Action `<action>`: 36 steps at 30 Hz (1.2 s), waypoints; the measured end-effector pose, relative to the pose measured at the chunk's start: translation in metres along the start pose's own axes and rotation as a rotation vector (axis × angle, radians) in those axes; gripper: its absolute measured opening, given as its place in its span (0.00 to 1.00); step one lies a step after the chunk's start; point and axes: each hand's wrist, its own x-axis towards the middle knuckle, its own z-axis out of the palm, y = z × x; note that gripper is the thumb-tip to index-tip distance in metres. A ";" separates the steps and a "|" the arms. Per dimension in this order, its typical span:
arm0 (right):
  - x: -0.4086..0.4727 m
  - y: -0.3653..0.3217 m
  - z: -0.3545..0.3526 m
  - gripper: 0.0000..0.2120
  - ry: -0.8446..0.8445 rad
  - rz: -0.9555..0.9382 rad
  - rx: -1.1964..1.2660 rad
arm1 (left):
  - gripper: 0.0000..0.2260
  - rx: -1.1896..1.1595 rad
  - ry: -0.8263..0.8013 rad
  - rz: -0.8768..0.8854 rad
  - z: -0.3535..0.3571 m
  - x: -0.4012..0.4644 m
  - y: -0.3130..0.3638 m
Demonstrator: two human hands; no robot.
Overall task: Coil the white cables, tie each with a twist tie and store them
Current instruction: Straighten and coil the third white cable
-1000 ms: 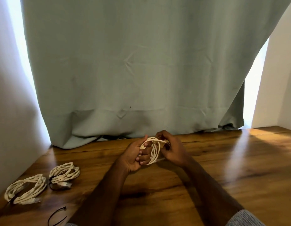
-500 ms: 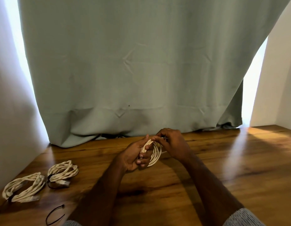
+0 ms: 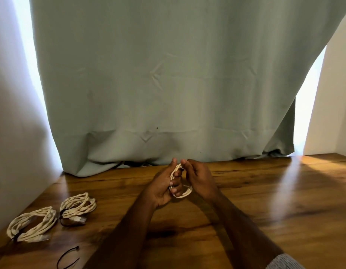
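Left hand [image 3: 161, 188] gripped the white coil [image 3: 181, 191] with curled fingers at table [image 3: 265, 200] centre; right hand [image 3: 199, 178] pinched its top at twelve o'clock; tied coils [image 3: 51, 216] lay at eight

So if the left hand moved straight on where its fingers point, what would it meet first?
Probably the grey-green curtain. The left hand, holding the cable coil, points up and away toward the curtain's hem; nothing else shows between, though depth is unclear.
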 end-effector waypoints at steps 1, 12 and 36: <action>0.002 0.003 0.000 0.17 0.032 -0.005 -0.009 | 0.21 0.011 0.035 0.025 0.003 0.003 -0.003; 0.003 -0.002 -0.014 0.15 -0.117 -0.100 -0.139 | 0.19 -0.077 -0.141 -0.115 -0.005 0.000 0.005; 0.004 0.015 -0.039 0.05 0.094 0.336 0.364 | 0.13 -0.453 -0.220 0.115 -0.002 0.004 0.023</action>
